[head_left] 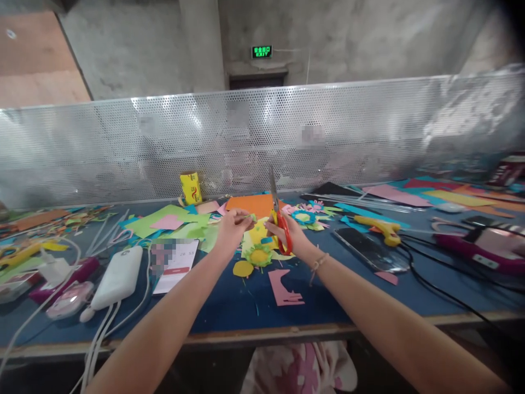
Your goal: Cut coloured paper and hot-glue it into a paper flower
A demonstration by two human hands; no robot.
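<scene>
My left hand [233, 230] pinches a small piece of green paper [251, 218] above the middle of the table. In my right hand [294, 235] are red-handled scissors [284, 232], their blades pointing up and away from me; the fingertips reach toward the green piece, and I cannot tell if they touch it. Below the hands lies a yellow and green paper flower [259, 255], with a yellow paper disc [243, 268] beside it. A pink paper offcut [284, 289] with a cut-out edge sits nearer to me. Blue and pink paper flowers [305, 216] lie just beyond my right hand.
On the left are a lit phone [176, 265], a white power bank [117, 277] and cables. A dark phone [369, 249], a yellow glue gun [379, 227] and a purple power strip [479, 251] lie right. Behind stands a perforated metal screen [262, 142].
</scene>
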